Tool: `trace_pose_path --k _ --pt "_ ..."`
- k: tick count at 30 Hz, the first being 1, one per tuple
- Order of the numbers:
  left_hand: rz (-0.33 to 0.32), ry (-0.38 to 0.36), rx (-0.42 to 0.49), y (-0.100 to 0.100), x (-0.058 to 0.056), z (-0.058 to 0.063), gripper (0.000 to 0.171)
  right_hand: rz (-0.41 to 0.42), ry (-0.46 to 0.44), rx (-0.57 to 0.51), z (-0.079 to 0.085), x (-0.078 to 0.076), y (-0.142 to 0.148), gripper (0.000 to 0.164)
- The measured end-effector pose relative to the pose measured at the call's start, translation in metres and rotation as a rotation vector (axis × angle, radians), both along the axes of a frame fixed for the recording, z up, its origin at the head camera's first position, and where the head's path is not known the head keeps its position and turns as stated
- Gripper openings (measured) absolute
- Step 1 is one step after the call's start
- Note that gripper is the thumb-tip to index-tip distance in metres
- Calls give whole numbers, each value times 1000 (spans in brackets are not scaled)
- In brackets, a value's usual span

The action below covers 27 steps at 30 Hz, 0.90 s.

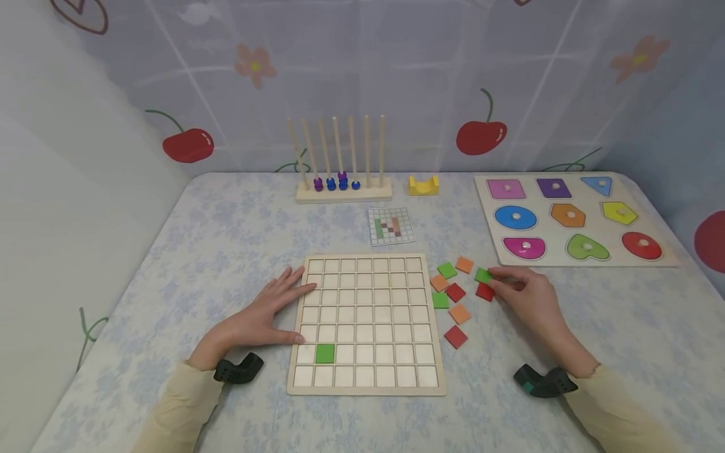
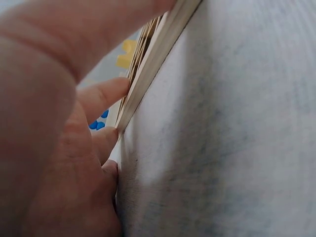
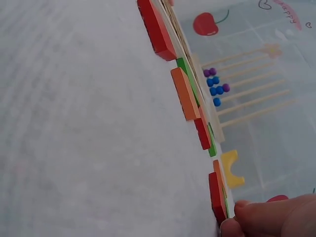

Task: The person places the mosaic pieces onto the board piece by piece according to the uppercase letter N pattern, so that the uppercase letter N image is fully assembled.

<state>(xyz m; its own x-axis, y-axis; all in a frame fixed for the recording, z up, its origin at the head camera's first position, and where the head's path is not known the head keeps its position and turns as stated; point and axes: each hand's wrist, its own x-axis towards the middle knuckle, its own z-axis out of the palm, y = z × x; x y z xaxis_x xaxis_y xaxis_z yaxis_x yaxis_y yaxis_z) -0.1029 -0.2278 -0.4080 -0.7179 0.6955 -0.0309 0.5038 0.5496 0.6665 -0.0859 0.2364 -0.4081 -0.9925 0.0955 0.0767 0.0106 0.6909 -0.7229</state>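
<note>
A wooden grid board [image 1: 365, 323] lies on the table, with one green square tile [image 1: 325, 353] in a cell near its lower left. My left hand [image 1: 263, 316] rests at the board's left edge, fingers spread, thumb and fingertips on the frame. Right of the board, my right hand [image 1: 529, 297] pinches a green tile [image 1: 483, 275] between thumb and forefinger. A red tile [image 1: 484, 292] lies just below it. In the right wrist view, the fingertips [image 3: 242, 206] are close beside a red tile [image 3: 217, 197].
Loose green, orange and red tiles [image 1: 455, 336] lie beside the board. A pattern card [image 1: 403, 239] sits behind it. Farther back stand a peg rack [image 1: 343, 195] with beads and a yellow block [image 1: 423, 187]. A shape puzzle board [image 1: 544, 228] lies at the back right.
</note>
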Motion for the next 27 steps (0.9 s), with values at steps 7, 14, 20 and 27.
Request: trace_pose_path --k 7,14,20,27 --pt "-1 5 3 0 0 1 85 8 44 54 -2 -2 -1 32" --pt "11 6 -5 0 1 2 84 16 62 108 -1 -7 -5 30" --pt "23 0 -11 -1 1 0 84 18 58 148 1 -9 -7 25" --pt "21 -4 -11 0 0 -1 85 2 55 113 0 -10 -9 22"
